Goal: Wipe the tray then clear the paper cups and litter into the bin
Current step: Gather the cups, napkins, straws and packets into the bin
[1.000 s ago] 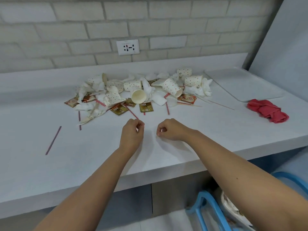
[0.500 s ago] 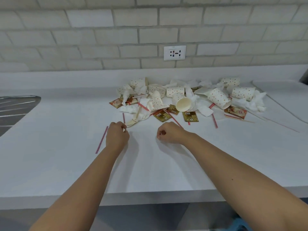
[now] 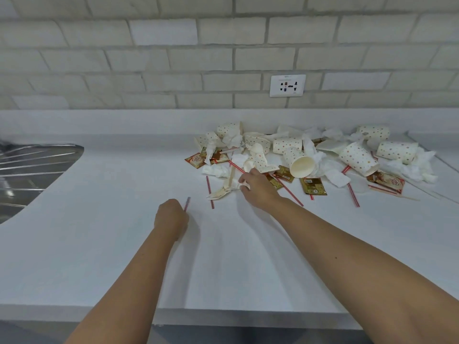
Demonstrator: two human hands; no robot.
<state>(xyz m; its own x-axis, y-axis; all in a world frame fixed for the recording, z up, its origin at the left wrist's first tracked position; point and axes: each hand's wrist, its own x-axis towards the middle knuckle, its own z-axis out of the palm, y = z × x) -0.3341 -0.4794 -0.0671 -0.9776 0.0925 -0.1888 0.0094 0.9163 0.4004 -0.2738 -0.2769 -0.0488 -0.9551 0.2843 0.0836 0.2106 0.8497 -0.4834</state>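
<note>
A heap of dotted paper cups [image 3: 300,161], crumpled napkins [image 3: 409,167], brown sachets [image 3: 313,186] and red stirrers [image 3: 352,192] lies at the back of the white counter [image 3: 99,244]. My left hand [image 3: 171,216] is curled round a single red stirrer [image 3: 187,202] in front of the heap, with the stirrer's tip poking out past my fingers. My right hand [image 3: 257,186] reaches into the heap's near edge and pinches a white paper scrap [image 3: 224,189] beside a wooden stick. A sliver of the tray [image 3: 437,136] shows at the far right. The bin is out of view.
A steel sink drainer [image 3: 27,170] is set into the counter at the left. A wall socket [image 3: 287,85] sits on the brick wall above the heap. The counter's front edge runs across the bottom of the view.
The view swung left, so the cloth and most of the tray left the frame. My left hand moved left and took hold of the loose stirrer. My right hand reached forward into the heap.
</note>
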